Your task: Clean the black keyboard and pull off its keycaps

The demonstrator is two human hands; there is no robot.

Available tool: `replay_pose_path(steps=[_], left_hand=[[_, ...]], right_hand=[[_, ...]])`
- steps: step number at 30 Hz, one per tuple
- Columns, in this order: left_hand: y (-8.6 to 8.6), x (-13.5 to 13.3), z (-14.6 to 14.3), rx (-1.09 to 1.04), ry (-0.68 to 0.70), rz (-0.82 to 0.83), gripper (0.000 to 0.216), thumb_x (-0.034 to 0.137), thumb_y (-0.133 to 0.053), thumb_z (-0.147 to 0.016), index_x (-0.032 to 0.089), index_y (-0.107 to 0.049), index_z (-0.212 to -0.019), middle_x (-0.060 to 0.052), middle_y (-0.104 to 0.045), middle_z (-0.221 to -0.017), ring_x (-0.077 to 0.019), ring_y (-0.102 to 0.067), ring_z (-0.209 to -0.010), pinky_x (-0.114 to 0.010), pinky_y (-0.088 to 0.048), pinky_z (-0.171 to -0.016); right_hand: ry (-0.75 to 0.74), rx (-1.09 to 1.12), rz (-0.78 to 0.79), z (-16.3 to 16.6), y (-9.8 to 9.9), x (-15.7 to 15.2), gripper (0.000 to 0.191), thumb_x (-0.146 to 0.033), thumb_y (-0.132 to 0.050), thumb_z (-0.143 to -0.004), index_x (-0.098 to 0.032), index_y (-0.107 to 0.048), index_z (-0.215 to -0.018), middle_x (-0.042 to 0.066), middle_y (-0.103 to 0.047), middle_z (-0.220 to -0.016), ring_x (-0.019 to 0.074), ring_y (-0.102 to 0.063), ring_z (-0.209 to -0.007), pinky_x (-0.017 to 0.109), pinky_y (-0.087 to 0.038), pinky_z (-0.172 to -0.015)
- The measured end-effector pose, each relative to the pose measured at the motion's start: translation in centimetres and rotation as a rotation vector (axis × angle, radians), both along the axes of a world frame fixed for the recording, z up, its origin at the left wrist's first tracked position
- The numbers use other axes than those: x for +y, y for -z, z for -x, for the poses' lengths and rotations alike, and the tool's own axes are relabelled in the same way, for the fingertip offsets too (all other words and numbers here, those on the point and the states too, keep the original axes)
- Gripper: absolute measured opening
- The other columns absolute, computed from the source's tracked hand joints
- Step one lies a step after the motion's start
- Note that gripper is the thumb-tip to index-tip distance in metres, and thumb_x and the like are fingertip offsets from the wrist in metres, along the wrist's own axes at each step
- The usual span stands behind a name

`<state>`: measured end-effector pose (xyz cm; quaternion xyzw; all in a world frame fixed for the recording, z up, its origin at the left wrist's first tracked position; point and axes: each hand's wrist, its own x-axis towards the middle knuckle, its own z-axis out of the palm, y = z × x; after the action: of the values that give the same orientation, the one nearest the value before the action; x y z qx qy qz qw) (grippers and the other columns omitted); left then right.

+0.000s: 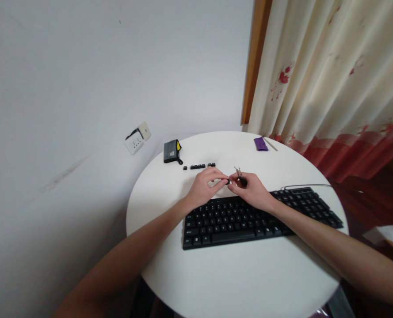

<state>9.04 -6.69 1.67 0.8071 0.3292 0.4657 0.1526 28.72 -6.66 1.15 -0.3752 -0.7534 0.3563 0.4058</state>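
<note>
Left hand (205,184): thumb and forefinger pinch a small black plastic keycap (228,181), located between the two hands. Right hand (249,189): fingers grasp a slim black-handled tool with a metal tip (242,180); whether they also touch the keycap cannot be determined. Pinch lightly, by the edges; angle the tip clear of the left fingers. Below the grip, toward the body, lies a long black plastic keyboard (234,237); use it as a wrist rest cautiously.

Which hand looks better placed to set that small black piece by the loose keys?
Probably the left hand: it seems to pinch the piece and is nearer the loose keys. The right hand holds a tool.
</note>
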Motion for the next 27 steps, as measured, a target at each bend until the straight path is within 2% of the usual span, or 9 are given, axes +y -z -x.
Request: replay_pose_path(steps=[8,12,15,19,21,24,27], left_hand=[[0.0,0.0,-0.1,0.022,0.011,-0.012,0.012,0.026,-0.065,-0.089,0.019,-0.073,-0.095,-0.006,-0.071,-0.088,-0.018,-0.061,-0.085,-0.032,-0.05,-0.074],[-0.1,-0.1,-0.2,0.016,0.008,-0.018,0.012,0.026,-0.066,-0.088,0.018,-0.072,-0.094,-0.006,-0.072,-0.088,-0.0174,-0.061,-0.083,-0.032,-0.049,-0.073],[-0.2,-0.1,-0.1,0.001,-0.01,0.005,0.018,0.03,-0.06,-0.092,0.019,-0.072,-0.099,-0.006,-0.072,-0.089,-0.0174,-0.061,-0.084,-0.031,-0.049,-0.074],[-0.4,0.6,0.9,-0.168,-0.161,0.035,0.035,0.038,-0.043,-0.1,0.017,-0.07,-0.104,-0.006,-0.071,-0.085,-0.0168,-0.063,-0.084,-0.03,-0.048,-0.076],[-0.6,1.2,1.6,-0.314,-0.254,0.037,0.041,0.043,-0.039,-0.101,0.016,-0.069,-0.102,-0.005,-0.069,-0.08,-0.0153,-0.063,-0.078,-0.028,-0.047,-0.071],[-0.9,2.0,2.6,-0.478,-0.346,0.007,0.043,0.048,-0.039,-0.1,0.016,-0.068,-0.098,-0.004,-0.065,-0.073,-0.0138,-0.059,-0.068,-0.025,-0.043,-0.061],[-1.2,2.4,3.2,-0.533,-0.381,-0.018,0.044,0.049,-0.039,-0.099,0.016,-0.067,-0.095,-0.004,-0.063,-0.071,-0.0129,-0.056,-0.065,-0.025,-0.041,-0.057]], right_hand=[[0.016,-0.035,-0.036,0.0,0.0,0.0,0.031,-0.045,-0.064,-0.084,-0.017,-0.07,-0.095,0.001,-0.062,-0.073,0.0135,-0.046,-0.061,0.027,-0.039,-0.059],[0.016,-0.062,-0.079,-0.2,0.0,0.1,0.027,-0.043,-0.065,-0.083,-0.018,-0.07,-0.09,0.001,-0.062,-0.074,0.0131,-0.046,-0.061,0.027,-0.039,-0.058],[0.027,-0.09,-0.105,-0.4,-0.3,0.3,0.024,-0.041,-0.066,-0.082,-0.018,-0.07,-0.089,0.002,-0.064,-0.076,0.0134,-0.047,-0.061,0.028,-0.039,-0.059],[0.121,-0.102,-0.123,-0.8,-1.7,1.2,0.028,-0.041,-0.066,-0.081,-0.017,-0.072,-0.094,0.003,-0.066,-0.074,0.0142,-0.048,-0.059,0.029,-0.04,-0.059],[0.181,-0.111,-0.155,-0.7,-2.6,2.0,0.029,-0.041,-0.067,-0.08,-0.016,-0.073,-0.093,0.004,-0.066,-0.073,0.0146,-0.049,-0.059,0.03,-0.041,-0.06],[0.211,-0.14,-0.209,-0.3,-3.5,4.2,0.028,-0.04,-0.067,-0.078,-0.016,-0.074,-0.091,0.005,-0.067,-0.073,0.0155,-0.051,-0.06,0.031,-0.042,-0.062],[0.21,-0.197,-0.239,0.6,-3.2,7.4,0.025,-0.037,-0.068,-0.077,-0.016,-0.075,-0.09,0.004,-0.068,-0.073,0.0161,-0.054,-0.063,0.031,-0.042,-0.065]])
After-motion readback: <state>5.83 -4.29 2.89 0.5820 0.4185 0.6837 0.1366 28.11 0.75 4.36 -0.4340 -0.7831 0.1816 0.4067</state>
